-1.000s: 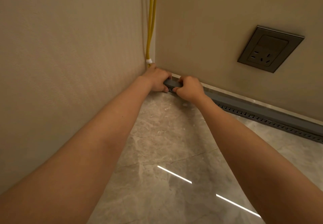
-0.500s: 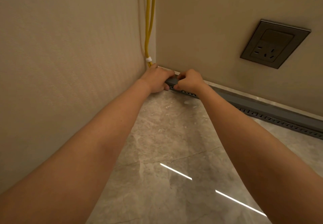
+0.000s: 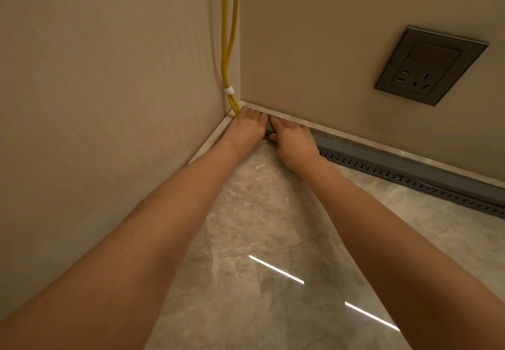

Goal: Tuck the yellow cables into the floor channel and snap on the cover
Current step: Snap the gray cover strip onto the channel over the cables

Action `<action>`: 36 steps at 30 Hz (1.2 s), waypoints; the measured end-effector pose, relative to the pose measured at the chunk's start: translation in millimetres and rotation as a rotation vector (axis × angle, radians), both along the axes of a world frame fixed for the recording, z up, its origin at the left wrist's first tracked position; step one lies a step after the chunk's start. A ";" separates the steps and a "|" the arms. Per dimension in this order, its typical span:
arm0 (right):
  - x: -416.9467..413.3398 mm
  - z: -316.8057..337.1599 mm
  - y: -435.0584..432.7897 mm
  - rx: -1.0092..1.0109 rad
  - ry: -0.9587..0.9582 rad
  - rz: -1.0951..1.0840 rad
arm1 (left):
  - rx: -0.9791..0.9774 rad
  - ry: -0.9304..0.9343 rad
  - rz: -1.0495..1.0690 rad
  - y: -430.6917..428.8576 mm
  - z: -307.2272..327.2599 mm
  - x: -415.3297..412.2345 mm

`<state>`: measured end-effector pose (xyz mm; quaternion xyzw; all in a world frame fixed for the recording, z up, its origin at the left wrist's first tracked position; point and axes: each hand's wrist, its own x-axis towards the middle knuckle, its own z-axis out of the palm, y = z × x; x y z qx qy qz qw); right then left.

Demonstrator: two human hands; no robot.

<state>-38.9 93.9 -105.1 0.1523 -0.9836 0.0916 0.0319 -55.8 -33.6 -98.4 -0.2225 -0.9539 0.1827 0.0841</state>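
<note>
Nearest the camera, two bare forearms reach forward over a glossy marble floor (image 3: 273, 226), where two bright streaks of light are reflected between them. Farther on, both hands lie flat, fingers stretched out, in the corner where two beige walls meet. The left hand (image 3: 247, 128) lies palm down at the very end of the grey floor channel (image 3: 410, 169), its fingertips reaching the pale skirting strip at the foot of the back wall (image 3: 314, 49). The right hand (image 3: 293, 139) lies just beside it, also flattened, palm down on the grey cover (image 3: 355, 146); neither hand grips anything. Only a small dark piece of the channel's end shows between the two hands, so how the cover sits there is hidden. To the right of the hands, the cover lies along the channel against the skirting, with a row of small slots along its lower front edge. The yellow cables (image 3: 228, 35) hang down the corner beside the left wall (image 3: 95, 104), bound by a white tie (image 3: 229, 90), and vanish behind the left hand's fingertips. Farthest off, a dark wall socket (image 3: 429, 65) sits on the back wall, well apart from the hands.
</note>
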 end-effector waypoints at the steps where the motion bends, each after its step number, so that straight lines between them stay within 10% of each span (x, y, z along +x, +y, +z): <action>1: 1.9 -2.9 0.3 0.025 0.004 0.006 | 0.021 -0.016 0.022 2.6 -3.0 1.5; 7: 7.7 -2.0 -0.9 0.084 -0.116 0.010 | 0.237 -0.129 0.121 4.1 -7.2 5.6; 12: 3.1 10.5 -2.9 -0.258 -0.113 -0.073 | 0.374 -0.369 0.113 -2.1 29.9 -17.0; 25: -26.6 35.6 -7.8 -0.503 -0.453 -0.346 | 0.346 -0.622 0.160 2.4 50.5 -49.4; 36: -43.3 49.8 -6.1 -0.259 -0.558 -0.251 | 0.024 -0.731 0.156 16.6 60.4 -65.1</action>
